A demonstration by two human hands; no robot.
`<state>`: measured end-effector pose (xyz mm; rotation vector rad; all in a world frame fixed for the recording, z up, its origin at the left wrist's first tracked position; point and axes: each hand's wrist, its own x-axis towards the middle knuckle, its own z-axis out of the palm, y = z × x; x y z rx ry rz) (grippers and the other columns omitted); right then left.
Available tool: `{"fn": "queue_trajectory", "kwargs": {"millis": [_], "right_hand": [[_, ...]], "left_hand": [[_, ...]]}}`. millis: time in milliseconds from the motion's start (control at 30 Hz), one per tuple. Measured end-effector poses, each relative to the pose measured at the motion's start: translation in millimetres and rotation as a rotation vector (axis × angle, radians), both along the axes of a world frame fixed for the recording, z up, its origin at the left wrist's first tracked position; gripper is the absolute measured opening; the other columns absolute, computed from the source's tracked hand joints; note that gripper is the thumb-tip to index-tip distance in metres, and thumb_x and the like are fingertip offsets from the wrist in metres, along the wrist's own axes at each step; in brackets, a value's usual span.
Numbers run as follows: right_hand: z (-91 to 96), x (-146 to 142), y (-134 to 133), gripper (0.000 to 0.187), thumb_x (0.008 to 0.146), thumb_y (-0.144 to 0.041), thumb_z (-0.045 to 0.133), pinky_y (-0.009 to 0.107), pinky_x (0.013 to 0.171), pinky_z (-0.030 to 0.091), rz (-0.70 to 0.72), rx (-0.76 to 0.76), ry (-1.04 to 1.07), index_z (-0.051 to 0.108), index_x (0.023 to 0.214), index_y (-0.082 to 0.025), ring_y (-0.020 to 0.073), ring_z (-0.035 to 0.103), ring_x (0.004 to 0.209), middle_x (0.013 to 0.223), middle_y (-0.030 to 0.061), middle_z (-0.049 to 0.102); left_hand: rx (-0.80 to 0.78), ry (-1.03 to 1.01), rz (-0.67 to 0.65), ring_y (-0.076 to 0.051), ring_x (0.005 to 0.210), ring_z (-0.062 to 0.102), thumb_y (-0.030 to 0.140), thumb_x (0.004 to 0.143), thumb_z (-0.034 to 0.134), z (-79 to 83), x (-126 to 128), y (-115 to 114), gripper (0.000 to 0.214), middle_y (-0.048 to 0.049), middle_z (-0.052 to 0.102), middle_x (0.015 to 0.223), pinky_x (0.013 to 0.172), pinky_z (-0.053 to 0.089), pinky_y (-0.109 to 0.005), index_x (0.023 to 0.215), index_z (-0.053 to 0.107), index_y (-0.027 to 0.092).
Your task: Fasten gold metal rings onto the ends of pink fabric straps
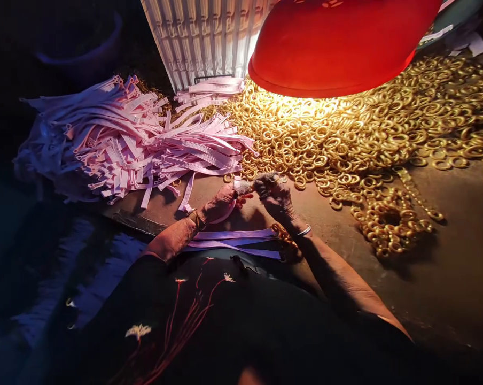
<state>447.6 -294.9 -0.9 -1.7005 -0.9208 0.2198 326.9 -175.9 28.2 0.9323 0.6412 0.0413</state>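
My left hand point(224, 199) is closed on a pink strap point(225, 216), part of which curves below the fingers. A grey covering wraps a fingertip. Close beside it, my right hand point(274, 197) is curled shut, its fingertips meeting the left ones; a small gold-coloured bit shows there, too small to make out. Under the wrists, several straps point(237, 235) lie by my lap, with gold rings point(287, 235) at their right end. Beyond my hands spreads a large heap of gold rings point(329, 141). A thick pile of pink straps point(145, 136) lies to the left.
A red lamp shade point(341, 48) hangs low over the ring heap. Behind the straps stands a ribbed, pale panel point(209, 40). Gold rings bunch together point(389, 224) on the brown tabletop point(458, 256) at the right. The left side is dark.
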Motion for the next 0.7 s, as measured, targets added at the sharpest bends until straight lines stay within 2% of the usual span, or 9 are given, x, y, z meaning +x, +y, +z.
{"fn": "queue_trajectory", "kwargs": {"millis": [100, 167, 267, 333, 400, 533, 700], "right_hand": [[18.8, 15.6, 4.2, 0.038, 0.088, -0.059, 0.065, 0.034, 0.075, 0.056, 0.074, 0.22, 0.588, 0.051, 0.084, -0.024, 0.0176, 0.062, 0.078, 0.086, 0.005, 0.064], [26.0, 23.3, 3.3, 0.042, 0.082, -0.058, 0.073, 0.032, 0.069, 0.056, 0.092, 0.268, 0.767, 0.048, 0.086, -0.024, 0.0152, 0.06, 0.073, 0.085, 0.0026, 0.062], [27.8, 22.5, -0.1, 0.044, 0.083, -0.059, 0.075, 0.024, 0.051, 0.045, 0.1, 0.141, 0.723, 0.048, 0.089, -0.025, 0.0108, 0.05, 0.058, 0.073, -0.0023, 0.056], [26.9, 14.6, -1.0, 0.044, 0.085, -0.06, 0.073, 0.021, 0.046, 0.036, 0.104, 0.038, 0.632, 0.048, 0.09, -0.025, 0.0096, 0.044, 0.054, 0.068, -0.0041, 0.051], [27.7, 4.6, -0.3, 0.041, 0.087, -0.058, 0.072, 0.021, 0.049, 0.034, 0.097, -0.012, 0.565, 0.049, 0.09, -0.024, 0.0093, 0.042, 0.056, 0.068, -0.0041, 0.051], [32.9, -11.0, 1.3, 0.032, 0.094, -0.05, 0.065, 0.023, 0.059, 0.036, 0.06, -0.003, 0.483, 0.047, 0.089, -0.024, 0.0109, 0.041, 0.066, 0.075, -0.0019, 0.052], [30.0, -18.2, -3.2, 0.028, 0.096, -0.04, 0.062, 0.027, 0.067, 0.037, 0.013, -0.048, 0.425, 0.043, 0.083, -0.025, 0.015, 0.038, 0.073, 0.077, -0.0004, 0.048]], "left_hand": [[-0.064, -0.013, 0.1, -0.01, 0.055, 0.05, 0.048, 0.079, 0.079, -1.9, 9.6, 2.5, 0.037, -0.0037, 0.063, 0.068, 0.051, 0.036, -0.021, 0.088, 0.063, 0.016], [-0.092, 0.009, 0.129, -0.009, 0.052, 0.046, 0.048, 0.082, 0.076, -1.3, 14.7, 3.3, 0.035, -0.0028, 0.06, 0.065, 0.05, 0.034, -0.021, 0.084, 0.063, 0.016], [-0.064, 0.019, 0.128, -0.007, 0.049, 0.037, 0.042, 0.081, 0.078, 5.3, 18.8, 2.5, 0.029, 0.0009, 0.053, 0.062, 0.047, 0.029, -0.021, 0.088, 0.066, 0.017], [-0.025, 0.002, 0.126, -0.006, 0.048, 0.035, 0.039, 0.079, 0.081, 11.8, 19.9, 0.4, 0.028, 0.0032, 0.048, 0.06, 0.046, 0.025, -0.021, 0.092, 0.068, 0.018], [0.01, -0.006, 0.115, -0.006, 0.046, 0.031, 0.039, 0.078, 0.083, 17.4, 20.2, -2.7, 0.028, 0.0053, 0.042, 0.057, 0.044, 0.02, -0.02, 0.091, 0.068, 0.018], [0.068, -0.008, 0.058, -0.004, 0.043, 0.021, 0.041, 0.08, 0.084, 21.1, 18.9, -9.5, 0.031, 0.009, 0.031, 0.052, 0.043, 0.014, -0.022, 0.083, 0.064, 0.018], [0.088, -0.048, 0.025, -0.003, 0.044, 0.021, 0.041, 0.076, 0.088, 18.0, 12.3, -13.9, 0.04, 0.0096, 0.033, 0.052, 0.044, 0.016, -0.022, 0.073, 0.056, 0.018]]}}
